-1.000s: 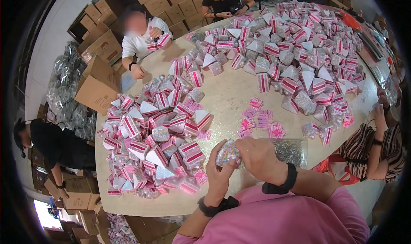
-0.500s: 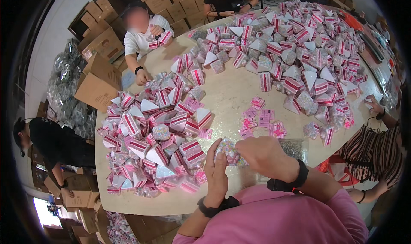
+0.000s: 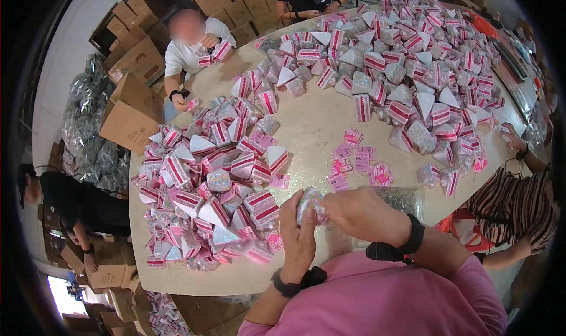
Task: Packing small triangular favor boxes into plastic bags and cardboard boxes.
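Observation:
My left hand grips a glittery, pastel-speckled cake-slice toy with its thumb on the near side. On the toy's right side the bent fingers of my right hand are closed against it, and they hide part of it. Left of my hands is a heap of similar wrapped, wedge-shaped cake-slice toys with pink and white striped sides. Several small pink printed cards lie just beyond my hands. A shallow clear tray sits partly hidden behind my right hand.
A larger heap of the toys covers the far right of the pale table. Across the table a person in white holds toys. Other people work at the left, back and right. Cartons and silvery bags stand at the left.
The toy has turned between my hands, and less pink shows on it. The person across has drawn one hand back from the left heap with a small pink piece.

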The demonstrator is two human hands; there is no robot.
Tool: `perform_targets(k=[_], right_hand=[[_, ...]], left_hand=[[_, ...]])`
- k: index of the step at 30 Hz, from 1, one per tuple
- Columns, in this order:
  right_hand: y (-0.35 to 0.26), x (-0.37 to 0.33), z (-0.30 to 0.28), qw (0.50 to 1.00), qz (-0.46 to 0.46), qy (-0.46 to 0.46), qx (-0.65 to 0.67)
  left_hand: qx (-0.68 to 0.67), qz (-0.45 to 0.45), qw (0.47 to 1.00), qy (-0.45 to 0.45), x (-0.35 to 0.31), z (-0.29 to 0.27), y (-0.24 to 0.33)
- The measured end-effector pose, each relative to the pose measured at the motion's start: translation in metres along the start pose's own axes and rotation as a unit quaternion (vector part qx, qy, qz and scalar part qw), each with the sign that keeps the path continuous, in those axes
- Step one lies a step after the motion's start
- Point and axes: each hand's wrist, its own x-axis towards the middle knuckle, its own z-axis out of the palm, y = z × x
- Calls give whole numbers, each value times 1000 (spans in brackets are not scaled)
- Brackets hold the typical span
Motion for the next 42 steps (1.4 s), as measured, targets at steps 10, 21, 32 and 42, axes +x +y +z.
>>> perform_targets(k=[10, 21, 32, 42], right_hand=[[8, 4, -3, 965, 147, 13, 217], [40, -6, 18, 974, 156, 86, 143], [65, -23, 31, 945, 254, 81, 188], [76, -37, 23, 865, 370, 71, 332]], left_hand=[[-196, -152, 968, -38, -1, 0, 11], [-259, -215, 941, -37, 0, 1, 7], [-308, -271, 910, -68, 2, 20, -42], [-278, -256, 921, -96, -12, 74, -149]])
